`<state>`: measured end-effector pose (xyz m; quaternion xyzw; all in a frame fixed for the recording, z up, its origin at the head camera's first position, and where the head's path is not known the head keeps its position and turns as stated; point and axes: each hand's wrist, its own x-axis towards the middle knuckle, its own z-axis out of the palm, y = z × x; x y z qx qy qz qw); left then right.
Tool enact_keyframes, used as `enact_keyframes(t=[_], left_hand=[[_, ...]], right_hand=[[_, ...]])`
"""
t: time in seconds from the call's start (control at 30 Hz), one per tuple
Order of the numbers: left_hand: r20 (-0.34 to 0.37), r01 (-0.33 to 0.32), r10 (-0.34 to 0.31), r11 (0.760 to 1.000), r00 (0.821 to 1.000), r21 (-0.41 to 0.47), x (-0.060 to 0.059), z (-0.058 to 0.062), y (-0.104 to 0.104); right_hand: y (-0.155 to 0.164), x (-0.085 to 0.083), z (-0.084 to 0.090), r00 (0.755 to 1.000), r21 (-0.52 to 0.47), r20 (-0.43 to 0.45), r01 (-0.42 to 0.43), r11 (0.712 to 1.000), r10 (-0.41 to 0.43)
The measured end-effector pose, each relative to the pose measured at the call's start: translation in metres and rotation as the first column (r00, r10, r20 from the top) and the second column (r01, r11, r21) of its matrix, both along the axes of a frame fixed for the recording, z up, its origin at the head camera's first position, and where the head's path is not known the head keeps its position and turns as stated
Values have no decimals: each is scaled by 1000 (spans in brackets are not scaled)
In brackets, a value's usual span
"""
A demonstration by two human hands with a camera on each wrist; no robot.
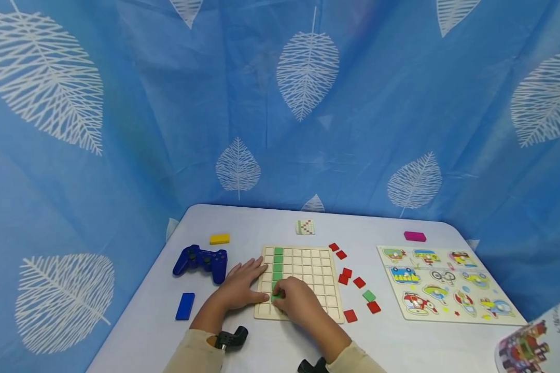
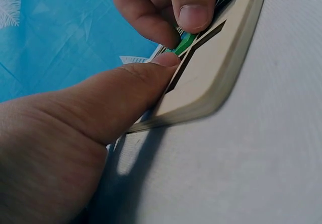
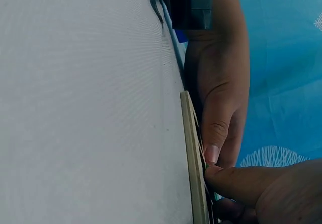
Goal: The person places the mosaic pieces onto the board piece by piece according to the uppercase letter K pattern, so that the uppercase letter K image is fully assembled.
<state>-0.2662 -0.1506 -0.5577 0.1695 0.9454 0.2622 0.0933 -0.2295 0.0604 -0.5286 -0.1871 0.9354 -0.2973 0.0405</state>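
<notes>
Two hands work at the near left corner of the wooden grid board (image 1: 303,282), which lies flat on the pale table (image 1: 135,321). We note the right hand (image 1: 296,300) pinching a green tile (image 1: 276,296) between thumb and forefinger; in the left wrist view the tile (image 2: 185,42) sits tilted, one edge down in the board's recess, the other edge lifted. The tile lies at about 9 o'clock from the right palm, right under its fingertips, near the lower end of the green column (image 1: 278,264) that runs toward 12 o'clock along the board's second file. So the column's long axis points away from us, and the held tile falls in line with it.

The left hand (image 1: 242,287) lies flat, fingers straight and spread, palm on the table and fingertips on the board's left edge; its thumb (image 2: 151,75) presses the frame just beside the tile. It holds nothing. The right hand is the nearer one to the tile, wrist low, knuckles arched over the cell.

Loose red tiles (image 1: 350,277) and one green tile (image 1: 368,296) lie at 3 o'clock of the board. A blue game controller (image 1: 200,260) sits at 9 o'clock, a picture puzzle (image 1: 441,285) farther toward 3 o'clock.
</notes>
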Motion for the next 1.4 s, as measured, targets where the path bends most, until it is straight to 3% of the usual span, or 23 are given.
enact_keyframes(t=[0.23,0.3,0.4,0.53,0.73,0.9,1.17,1.4], left_hand=[[15,4,-4,1000,1000,19,1,1,0],[14,6,-6,1000,1000,19,1,0,-1],[9,4,-4,1000,1000,8,1,1,-3],[3,-4,4,1000,1000,9,0,1,-4],[3,-5,5,1000,1000,23,0,1,-4],[0,-1,1,1000,1000,23,1,1,-1],[10,-8,8,1000,1000,25,1,4,-1],[7,1,-1,1000,1000,25,3,4,-1]], right_hand=[[25,-3,-1,999,-85,48,-13,996,17],[45,-6,0,998,-131,52,34,991,-27],[86,-11,3,986,-157,56,163,974,-156],[143,-14,9,940,-82,110,332,940,-323],[200,-6,7,892,100,203,392,915,-404],[214,2,2,890,138,204,387,912,-408],[205,2,-2,888,146,152,413,899,-433],[198,1,-6,865,79,164,468,880,-474]])
